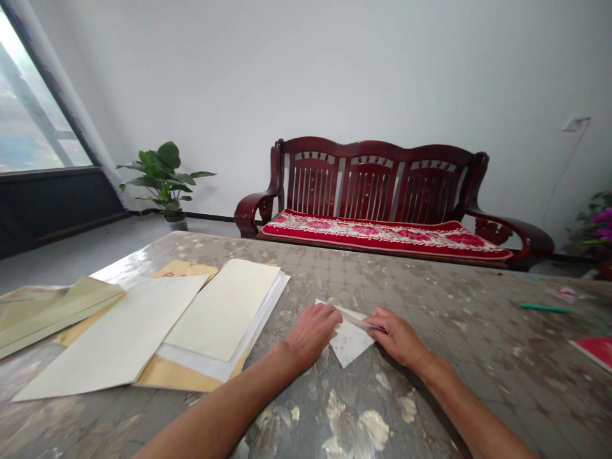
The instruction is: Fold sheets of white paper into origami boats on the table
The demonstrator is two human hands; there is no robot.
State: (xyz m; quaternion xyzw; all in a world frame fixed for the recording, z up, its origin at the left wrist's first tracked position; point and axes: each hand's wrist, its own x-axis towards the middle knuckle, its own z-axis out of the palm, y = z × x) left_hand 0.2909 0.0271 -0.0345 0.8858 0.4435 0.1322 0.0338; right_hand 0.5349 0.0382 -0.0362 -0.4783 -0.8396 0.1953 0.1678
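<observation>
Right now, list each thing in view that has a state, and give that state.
White paper: partly folded, between both hands
Left hand: fingers bent, on the paper
Right hand: pinching the paper's edge
Large cream sheet: lying partly over brown paper
Green stick: lying on the table
Red mat: spread along the bench seat
Potted plant: upright

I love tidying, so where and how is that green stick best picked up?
Probably by the middle of the stick, pinched from above and the near side: it is thin, lies flat and crosswise, and a pinkish item lies beyond it. The right hand, on the paper, is nearer.
</observation>
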